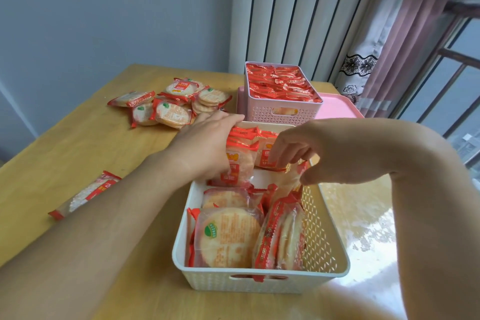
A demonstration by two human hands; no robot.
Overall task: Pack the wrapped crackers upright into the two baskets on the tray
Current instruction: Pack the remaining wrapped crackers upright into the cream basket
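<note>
While both hands (207, 143) (309, 148) grip cracker packs (241, 153) in white basket (259, 283): wooden table (65, 153), grey wall (104, 8).

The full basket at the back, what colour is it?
Pink basket, seen in the head view.

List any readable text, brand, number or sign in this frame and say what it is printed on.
"15" then unclear characters: red label of the upright pack under the right hand.
Orange print and green logo on the front pack in the white basket: too blurred.
Labels on the loose packs on the table: blurred.
</note>
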